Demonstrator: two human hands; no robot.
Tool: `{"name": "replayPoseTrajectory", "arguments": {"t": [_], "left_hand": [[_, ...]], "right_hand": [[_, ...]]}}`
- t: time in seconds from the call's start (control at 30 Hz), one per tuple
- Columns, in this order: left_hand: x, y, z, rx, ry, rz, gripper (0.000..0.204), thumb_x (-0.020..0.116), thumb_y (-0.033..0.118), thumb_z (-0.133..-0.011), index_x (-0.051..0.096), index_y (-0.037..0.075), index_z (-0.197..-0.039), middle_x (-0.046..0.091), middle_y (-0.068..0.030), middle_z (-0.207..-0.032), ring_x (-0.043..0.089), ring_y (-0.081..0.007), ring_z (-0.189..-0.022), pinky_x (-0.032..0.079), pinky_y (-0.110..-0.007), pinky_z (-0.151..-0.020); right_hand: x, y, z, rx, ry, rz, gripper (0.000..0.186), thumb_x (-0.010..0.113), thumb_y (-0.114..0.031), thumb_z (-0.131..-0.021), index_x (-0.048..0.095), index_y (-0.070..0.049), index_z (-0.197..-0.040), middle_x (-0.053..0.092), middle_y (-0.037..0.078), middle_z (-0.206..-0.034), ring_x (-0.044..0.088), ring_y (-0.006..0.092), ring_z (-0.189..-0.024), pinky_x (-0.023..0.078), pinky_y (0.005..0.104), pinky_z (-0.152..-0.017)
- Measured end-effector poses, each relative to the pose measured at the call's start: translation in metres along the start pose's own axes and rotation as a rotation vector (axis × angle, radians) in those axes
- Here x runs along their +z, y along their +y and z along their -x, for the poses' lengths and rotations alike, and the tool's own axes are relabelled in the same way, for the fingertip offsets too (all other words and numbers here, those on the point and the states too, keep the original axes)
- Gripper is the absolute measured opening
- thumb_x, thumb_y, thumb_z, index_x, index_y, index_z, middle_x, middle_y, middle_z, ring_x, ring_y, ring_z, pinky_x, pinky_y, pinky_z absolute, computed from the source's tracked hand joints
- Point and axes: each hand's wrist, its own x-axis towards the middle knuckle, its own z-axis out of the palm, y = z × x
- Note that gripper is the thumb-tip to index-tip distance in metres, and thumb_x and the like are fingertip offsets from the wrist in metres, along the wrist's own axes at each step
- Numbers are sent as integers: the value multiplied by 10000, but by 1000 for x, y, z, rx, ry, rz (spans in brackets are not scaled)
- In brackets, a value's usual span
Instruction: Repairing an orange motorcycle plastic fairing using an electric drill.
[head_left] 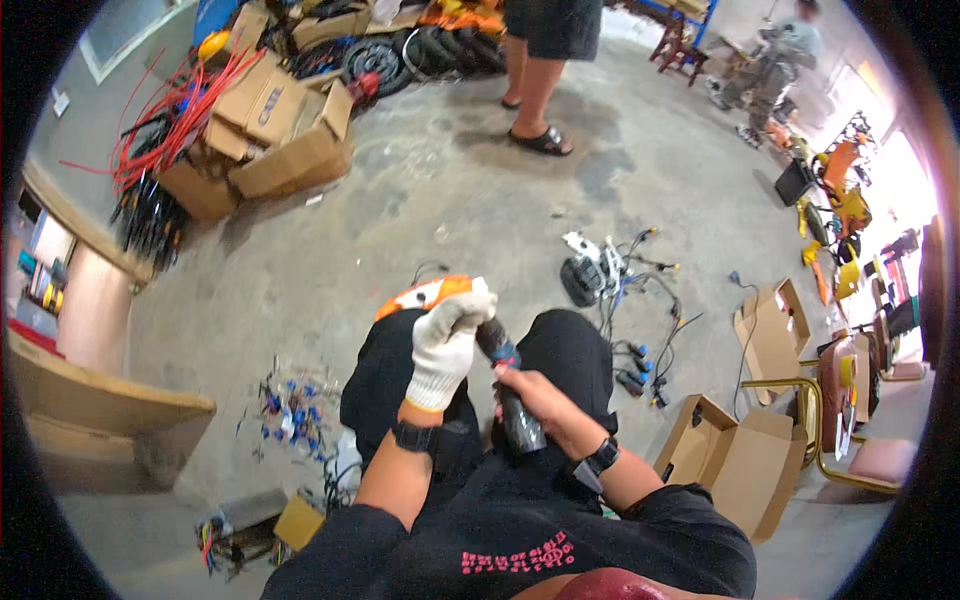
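Between my knees, my left hand (447,335), in a white knitted glove, has its fingers curled at the upper end of a dark power tool (521,425) with blue and red on it. My right hand (535,395), bare, grips the tool's body lower down, its thumb near the red part. An orange and white part (410,298) lies just beyond my left hand and left knee, partly hidden by the glove. What exactly the tool's tip touches is hidden.
Loose wires and small parts (295,410) lie left. A cable assembly (600,270) and open boxes (750,470) lie right, beside chairs (840,400). Cartons (260,130) and red tubing stand back left. A person in sandals (540,110) stands ahead; another person (775,70) is farther right.
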Motion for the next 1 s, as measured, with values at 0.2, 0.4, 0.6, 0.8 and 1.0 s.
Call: {"name": "replayPoseTrajectory", "arguments": {"t": [0.2, 0.4, 0.6, 0.8, 1.0], "left_hand": [[-7, -9, -12, -149, -162, 209, 89, 576, -22, -932, 641, 39, -944, 697, -80, -952, 650, -154, -881, 515, -292, -841], [-3, -12, -7, -326, 17, 108, 122, 546, 64, -986, 626, 13, -911, 689, -79, -931, 655, -158, -883, 516, -308, -852], [-6, -25, 0, -260, -20, 10, 134, 530, 35, -986, 660, 57, -1013, 701, -34, -986, 631, -115, -930, 492, -258, -888], [-7, -23, 4, -331, -10, 160, 167, 530, 22, -970, 664, 35, -1068, 680, -45, -1079, 592, -131, -1067, 456, -275, -959], [-9, -25, 7, -122, 42, 78, 162, 623, 158, -972, 688, 15, -1010, 675, -104, -1172, 622, -177, -1081, 485, -311, -943]], "right_hand": [[-10, 1, -4, 20, 2, -35, 486, 622, -483, -930, 602, 3, -916, 627, 76, -768, 647, 179, -648, 547, 318, -606], [-4, 2, -12, 13, 24, 21, 500, 640, -496, -914, 599, 1, -902, 622, 75, -768, 646, 180, -670, 540, 320, -628], [-7, 7, -18, 58, 66, 38, 488, 640, -487, -916, 595, -1, -915, 607, 60, -769, 644, 181, -672, 525, 304, -632], [2, -3, -12, 20, 82, -17, 464, 628, -472, -931, 595, -9, -924, 606, 57, -767, 635, 169, -665, 521, 306, -624], [7, 1, -9, -12, 30, 0, 463, 630, -472, -932, 580, -11, -939, 599, 53, -791, 641, 168, -676, 538, 313, -631]]}}
